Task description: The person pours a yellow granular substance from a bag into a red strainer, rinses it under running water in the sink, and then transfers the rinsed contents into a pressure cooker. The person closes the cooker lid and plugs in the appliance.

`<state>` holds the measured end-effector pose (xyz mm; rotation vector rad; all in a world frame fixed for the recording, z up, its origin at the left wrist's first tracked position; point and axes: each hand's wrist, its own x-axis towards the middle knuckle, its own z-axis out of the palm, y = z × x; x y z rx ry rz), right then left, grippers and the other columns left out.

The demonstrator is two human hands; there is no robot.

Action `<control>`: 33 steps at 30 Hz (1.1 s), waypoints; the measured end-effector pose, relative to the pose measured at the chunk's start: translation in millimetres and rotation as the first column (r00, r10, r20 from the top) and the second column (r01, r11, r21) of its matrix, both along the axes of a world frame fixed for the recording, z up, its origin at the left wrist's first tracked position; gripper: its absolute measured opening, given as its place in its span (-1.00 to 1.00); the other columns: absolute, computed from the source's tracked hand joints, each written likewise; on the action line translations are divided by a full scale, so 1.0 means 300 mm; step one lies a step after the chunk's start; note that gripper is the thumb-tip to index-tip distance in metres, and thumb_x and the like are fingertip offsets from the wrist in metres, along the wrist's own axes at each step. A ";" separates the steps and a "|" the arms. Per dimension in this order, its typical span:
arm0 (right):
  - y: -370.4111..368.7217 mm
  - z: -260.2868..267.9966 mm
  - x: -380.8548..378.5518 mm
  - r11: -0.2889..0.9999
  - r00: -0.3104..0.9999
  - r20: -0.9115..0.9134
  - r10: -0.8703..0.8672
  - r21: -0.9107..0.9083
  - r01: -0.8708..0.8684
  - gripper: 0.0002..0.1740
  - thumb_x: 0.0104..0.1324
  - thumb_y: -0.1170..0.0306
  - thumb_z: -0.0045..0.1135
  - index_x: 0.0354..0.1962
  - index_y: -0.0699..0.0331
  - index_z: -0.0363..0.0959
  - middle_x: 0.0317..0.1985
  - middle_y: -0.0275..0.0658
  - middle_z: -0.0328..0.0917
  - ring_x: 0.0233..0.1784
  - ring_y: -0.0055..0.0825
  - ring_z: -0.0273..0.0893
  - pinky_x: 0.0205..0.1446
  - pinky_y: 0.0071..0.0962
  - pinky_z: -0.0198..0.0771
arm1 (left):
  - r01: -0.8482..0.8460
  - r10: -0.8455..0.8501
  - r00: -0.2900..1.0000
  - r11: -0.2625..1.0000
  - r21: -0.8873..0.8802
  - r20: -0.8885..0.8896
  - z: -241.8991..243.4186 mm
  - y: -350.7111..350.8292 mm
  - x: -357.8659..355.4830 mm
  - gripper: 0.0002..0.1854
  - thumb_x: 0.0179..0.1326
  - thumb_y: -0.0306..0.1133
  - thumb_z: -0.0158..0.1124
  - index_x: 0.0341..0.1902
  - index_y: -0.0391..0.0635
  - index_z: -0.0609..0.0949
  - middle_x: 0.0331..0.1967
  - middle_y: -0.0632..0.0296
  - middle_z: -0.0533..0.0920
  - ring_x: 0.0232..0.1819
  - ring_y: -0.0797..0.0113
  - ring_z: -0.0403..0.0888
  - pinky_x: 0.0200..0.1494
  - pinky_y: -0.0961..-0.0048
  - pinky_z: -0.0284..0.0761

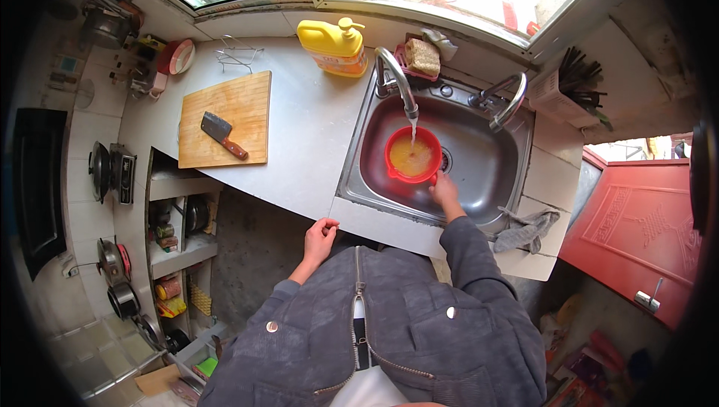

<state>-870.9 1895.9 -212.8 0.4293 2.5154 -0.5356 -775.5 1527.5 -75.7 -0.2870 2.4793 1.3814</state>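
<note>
My right hand [444,187] grips the handle of a red plastic bowl [390,166] inside the stainless steel sink [483,165]. Water from the left faucet [400,70] runs into the bowl, onto a yellowish mass of grains or liquid; which of these cannot be told. The bowl is beside the sink drain [446,160]. My left hand [320,239] is at the front edge of the counter, its fingers curled together with nothing visible in them. Left of the sink, a cleaver [223,134] with a wooden handle lies on a wooden cutting board [247,103].
A yellow pump jug [332,47] stands behind the counter's middle. A second faucet [505,101] arches over the sink's right side. A sponge [422,56] sits behind the sink, a grey cloth [528,230] at its front right corner. A wire rack [236,54] stands behind the board.
</note>
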 end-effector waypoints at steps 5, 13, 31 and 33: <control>0.001 0.088 0.067 0.990 0.920 -0.371 -0.130 -0.007 0.138 -0.45 0.08 0.37 0.26 0.07 0.12 0.39 -0.04 -0.15 0.46 0.05 -0.15 0.46 0.14 -0.18 0.37 | 0.106 -0.101 0.993 0.992 -0.063 0.067 -0.013 -0.011 -0.086 -0.86 0.19 -0.41 0.23 -0.19 -0.11 0.66 -0.36 0.23 0.70 -0.51 0.45 0.56 -0.36 0.48 0.50; 0.034 0.229 0.347 0.945 0.851 -0.416 -0.320 -0.080 0.316 -0.57 0.07 0.44 0.22 -0.04 0.15 0.47 -0.10 -0.15 0.47 0.02 -0.17 0.43 0.10 -0.20 0.36 | 0.266 -0.354 0.931 0.826 -0.497 -0.090 -0.088 -0.004 -0.257 -0.62 0.01 -0.32 0.37 -0.04 -0.04 0.62 0.00 0.14 0.52 0.05 0.09 0.45 0.07 0.20 0.42; 0.235 0.272 0.582 0.964 0.999 0.038 -0.025 0.267 0.014 -0.65 0.03 0.22 0.34 -0.37 0.30 0.48 -0.33 -0.01 0.58 -0.19 -0.09 0.59 -0.08 -0.16 0.48 | 0.146 -0.257 0.957 0.822 -0.551 -0.131 -0.073 -0.176 -0.299 -0.66 0.04 -0.34 0.37 -0.05 0.03 0.62 -0.06 0.26 0.58 0.06 0.15 0.49 0.37 -0.04 0.10; -0.021 0.332 0.489 0.995 0.992 0.125 -0.020 -0.093 0.032 -0.68 0.05 0.22 0.35 -0.50 0.29 0.47 -0.51 -0.10 0.59 -0.41 -0.22 0.62 -0.29 -0.22 0.49 | 0.085 -0.207 0.962 0.845 -0.528 -0.176 -0.054 -0.202 -0.287 -0.69 0.06 -0.37 0.34 -0.07 0.02 0.62 -0.07 0.27 0.58 0.06 0.18 0.49 0.37 -0.02 0.11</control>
